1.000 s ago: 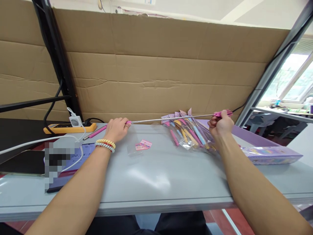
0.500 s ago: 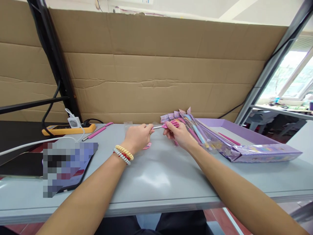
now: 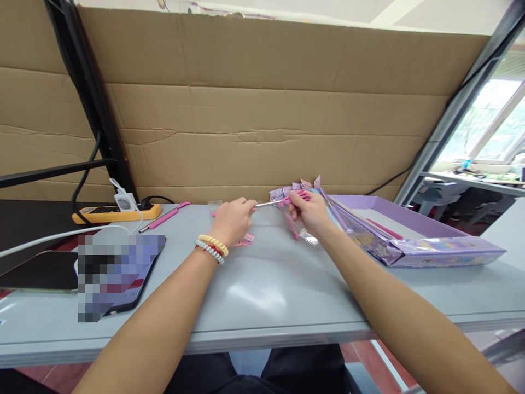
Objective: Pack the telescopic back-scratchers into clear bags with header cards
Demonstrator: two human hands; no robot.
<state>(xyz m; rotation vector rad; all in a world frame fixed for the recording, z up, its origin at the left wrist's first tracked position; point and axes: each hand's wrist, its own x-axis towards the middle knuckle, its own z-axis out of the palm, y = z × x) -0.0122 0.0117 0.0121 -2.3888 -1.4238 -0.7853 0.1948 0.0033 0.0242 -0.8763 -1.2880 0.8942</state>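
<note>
Pink-handled telescopic metal pointer (image 3: 273, 202): in the head view it is held above the far middle of the grey table top (image 3: 266, 295), its silver rod nearly level between the two hands. The left hand (image 3: 232, 220) is closed, fingertips pinched on the left end of the rod. The right hand (image 3: 311, 210) is closed around the pink grip at the rod's right end. Both hands are close together, with only a short length of bare rod showing between them.

Just below the left hand, a small pink printed card (image 3: 245, 239) lies flat on the table, partly hidden by the wrist. The wrist carries coiled bracelets in yellow, red and white (image 3: 211, 247).

Beside the right hand, a fanned pile of clear sleeves holding coloured pointers (image 3: 301, 230) rests on the table, against the near end of a shallow purple cardboard box lid (image 3: 443, 253).

Far left: a second pink-handled pointer (image 3: 164, 218) lies on the table near a yellow power strip (image 3: 117, 213) with a white charger (image 3: 123, 202) plugged in. A blurred-out tablet (image 3: 118, 273) lies at the left edge. A brown corrugated cardboard wall (image 3: 262, 109) stands behind the table.
</note>
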